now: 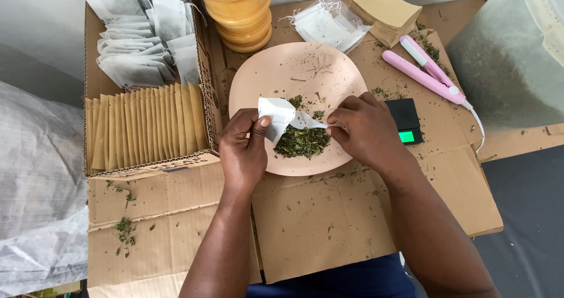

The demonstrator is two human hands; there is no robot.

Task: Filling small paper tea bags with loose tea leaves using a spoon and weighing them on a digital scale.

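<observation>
While the left hand (245,148) is pinching the white tea bag (276,117) open over the pink plate (276,77), the right hand (361,130) is gripping a small scoop (309,121); dried herbs (302,142) on that plate could be spilling past its rim if the bag's mouth sags.

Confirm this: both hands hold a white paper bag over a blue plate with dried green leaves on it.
Wrong on the colour: the head view shows the plate is pale pink. The left hand and right hand do hold the white paper bag over the dried green leaves.
</observation>
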